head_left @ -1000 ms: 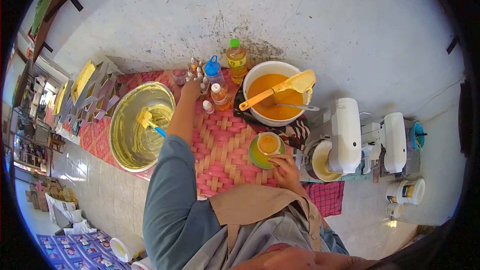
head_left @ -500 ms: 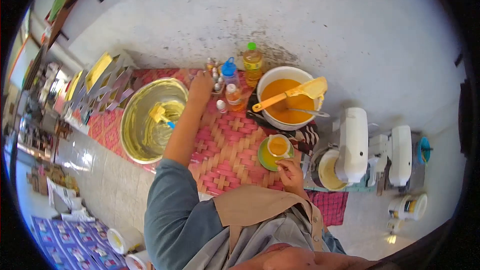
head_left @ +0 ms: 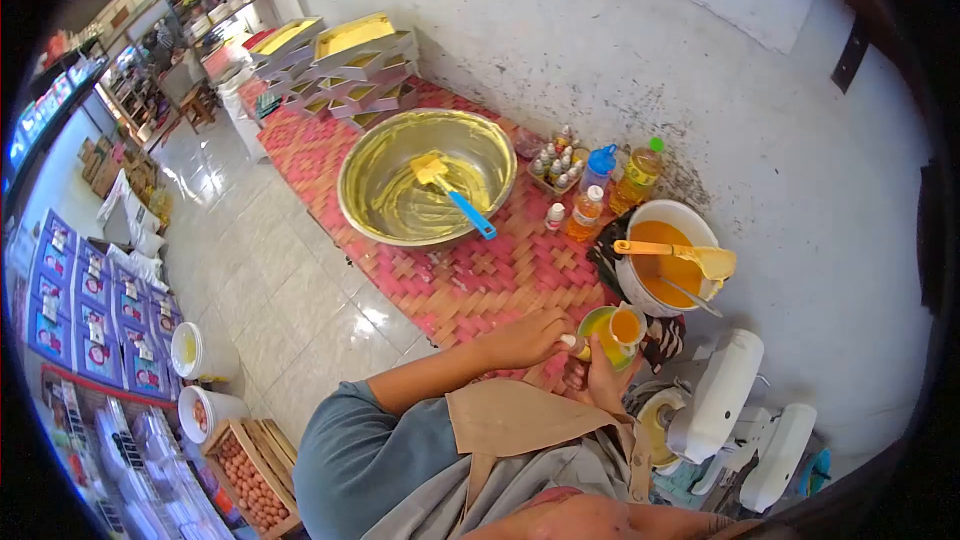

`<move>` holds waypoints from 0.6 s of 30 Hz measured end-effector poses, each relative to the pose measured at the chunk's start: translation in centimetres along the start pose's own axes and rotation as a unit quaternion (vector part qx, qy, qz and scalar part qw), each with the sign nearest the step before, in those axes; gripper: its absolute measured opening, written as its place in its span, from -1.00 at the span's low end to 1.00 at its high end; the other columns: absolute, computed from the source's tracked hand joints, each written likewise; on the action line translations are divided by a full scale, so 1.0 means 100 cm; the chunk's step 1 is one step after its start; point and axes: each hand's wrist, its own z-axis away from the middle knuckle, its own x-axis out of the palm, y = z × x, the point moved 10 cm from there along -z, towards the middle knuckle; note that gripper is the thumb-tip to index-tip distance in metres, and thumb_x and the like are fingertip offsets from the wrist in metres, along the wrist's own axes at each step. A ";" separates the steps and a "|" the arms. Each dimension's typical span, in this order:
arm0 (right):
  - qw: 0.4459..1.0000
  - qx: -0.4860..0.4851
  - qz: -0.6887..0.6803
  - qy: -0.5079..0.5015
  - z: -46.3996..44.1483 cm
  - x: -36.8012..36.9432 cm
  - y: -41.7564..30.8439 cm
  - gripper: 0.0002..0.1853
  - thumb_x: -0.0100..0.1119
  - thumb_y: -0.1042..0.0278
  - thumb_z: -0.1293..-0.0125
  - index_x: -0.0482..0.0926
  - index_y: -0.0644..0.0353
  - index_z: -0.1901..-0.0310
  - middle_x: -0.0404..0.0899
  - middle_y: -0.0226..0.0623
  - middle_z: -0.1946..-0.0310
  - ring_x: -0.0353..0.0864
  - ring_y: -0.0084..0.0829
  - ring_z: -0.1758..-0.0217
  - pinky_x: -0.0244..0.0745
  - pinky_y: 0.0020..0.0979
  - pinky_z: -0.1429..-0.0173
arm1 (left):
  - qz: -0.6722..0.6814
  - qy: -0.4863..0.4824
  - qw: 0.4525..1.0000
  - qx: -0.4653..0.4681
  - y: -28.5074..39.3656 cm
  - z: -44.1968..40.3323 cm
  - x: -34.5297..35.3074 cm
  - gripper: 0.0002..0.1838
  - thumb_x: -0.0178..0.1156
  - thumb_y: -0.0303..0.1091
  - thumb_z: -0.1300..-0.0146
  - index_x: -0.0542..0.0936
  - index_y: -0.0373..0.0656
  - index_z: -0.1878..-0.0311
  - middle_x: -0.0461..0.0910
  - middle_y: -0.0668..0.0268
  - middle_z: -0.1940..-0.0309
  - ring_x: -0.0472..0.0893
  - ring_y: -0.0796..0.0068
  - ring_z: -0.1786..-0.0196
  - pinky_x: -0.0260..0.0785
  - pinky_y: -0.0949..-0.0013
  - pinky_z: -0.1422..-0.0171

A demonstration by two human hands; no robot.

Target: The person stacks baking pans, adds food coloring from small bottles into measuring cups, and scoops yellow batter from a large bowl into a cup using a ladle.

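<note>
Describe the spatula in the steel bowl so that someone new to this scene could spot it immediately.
On the woven mat, find the big steel bowl. The spatula rests inside, yellow-smeared blade down, handle over the near rim. That handle is blue; the other spatula, across the white bowl, has an orange one.

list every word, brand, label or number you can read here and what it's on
No text can be read for certain.
Too small or blurred: labels on the green-capped bottle, the orange bottle and the small white-capped bottle; any print on the purple packaging.
</note>
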 end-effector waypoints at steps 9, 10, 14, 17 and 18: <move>0.930 -0.195 0.234 0.206 0.035 0.017 -0.033 -0.82 -0.09 0.17 -0.34 0.36 0.09 0.25 0.43 -0.44 0.55 0.29 -0.63 0.65 0.19 -0.59 0.61 | 0.087 -0.120 0.941 -0.303 -0.038 0.015 0.036 -0.76 -0.04 -0.25 -0.27 0.38 -0.20 0.11 0.44 0.07 0.26 0.48 0.08 0.18 0.31 0.19 0.13; 0.930 -0.194 0.214 0.227 0.038 0.007 -0.032 -0.78 -0.11 0.11 -0.34 0.37 0.08 0.26 0.42 -0.44 0.57 0.30 -0.62 0.65 0.19 -0.60 0.61 | 0.078 -0.095 0.958 -0.257 -0.029 0.004 0.035 -0.76 -0.03 -0.24 -0.26 0.40 -0.20 0.12 0.47 0.07 0.27 0.50 0.07 0.20 0.32 0.17 0.15; 0.976 -0.126 0.060 0.165 0.052 -0.026 -0.019 -0.60 -0.24 -0.13 -0.33 0.43 0.04 0.25 0.39 -0.44 0.64 0.31 -0.59 0.62 0.15 -0.59 0.60 | 0.113 -0.099 0.988 -0.021 0.024 -0.030 0.045 -0.71 -0.02 -0.16 -0.25 0.44 -0.21 0.16 0.52 0.05 0.32 0.53 0.07 0.24 0.35 0.15 0.17; 0.970 -0.152 0.021 0.190 0.087 -0.025 -0.018 -0.64 -0.16 -0.06 -0.33 0.44 0.07 0.16 0.44 -0.42 0.51 0.37 -0.59 0.54 0.25 -0.58 0.53 | 0.167 -0.206 0.961 -0.083 0.023 -0.031 0.084 -0.67 -0.01 -0.11 -0.23 0.45 -0.19 0.14 0.52 0.03 0.30 0.54 0.07 0.24 0.36 0.12 0.19; 0.959 -0.179 -0.003 0.219 0.099 -0.031 -0.020 -0.64 -0.16 -0.06 -0.33 0.44 0.07 0.16 0.44 -0.42 0.51 0.37 -0.59 0.54 0.25 -0.58 0.53 | 0.188 -0.242 0.950 -0.063 0.032 -0.032 0.096 -0.67 -0.01 -0.11 -0.23 0.45 -0.19 0.14 0.52 0.03 0.30 0.54 0.07 0.24 0.36 0.12 0.19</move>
